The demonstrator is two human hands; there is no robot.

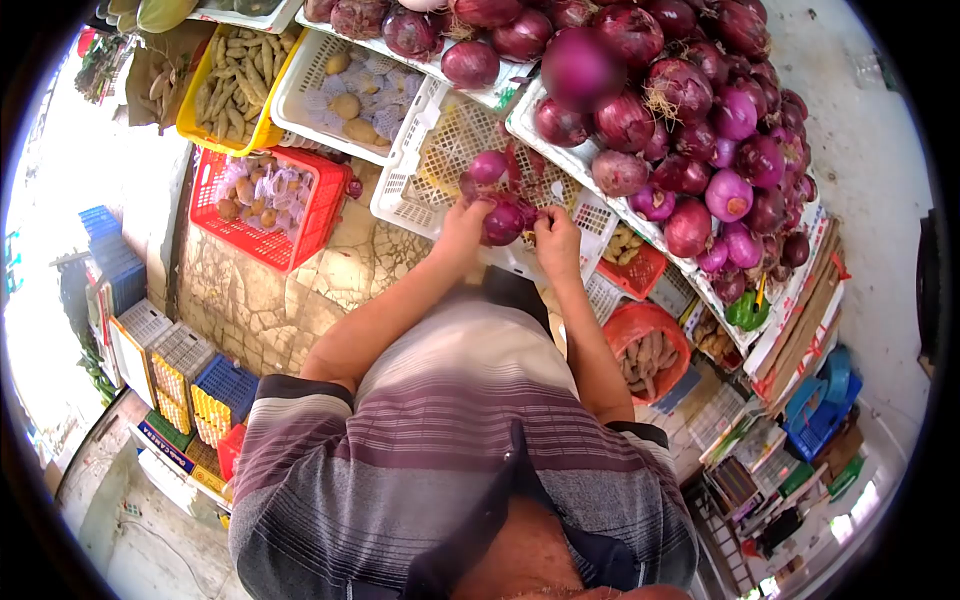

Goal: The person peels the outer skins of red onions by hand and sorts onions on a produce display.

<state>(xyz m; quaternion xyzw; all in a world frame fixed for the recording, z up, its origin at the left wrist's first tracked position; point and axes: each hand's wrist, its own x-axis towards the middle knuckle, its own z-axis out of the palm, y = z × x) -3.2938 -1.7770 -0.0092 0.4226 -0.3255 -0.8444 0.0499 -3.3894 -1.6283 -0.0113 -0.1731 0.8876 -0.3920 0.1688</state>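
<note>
Both hands meet over a white crate (400, 190) in front of my body. My left hand (467, 222) is wrapped round a red onion (503, 222), its fingers on the left side. At the onion's right side, my right hand (556, 236) has its fingers pinched together on a bit of loose skin. Another, smaller red onion (488, 167) is just beyond the held one, above the crate. Scraps of dark red skin lie in the crate. A large heap of red onions (687, 228) fills white trays to the right of my hands.
Left of the crate stand a white crate of wrapped potatoes (290, 100), a yellow crate of long roots (188, 118) and a red crate (318, 215). A red bucket (672, 325) of sweet potatoes is at the right. Stacked crates (225, 385) stand at lower left.
</note>
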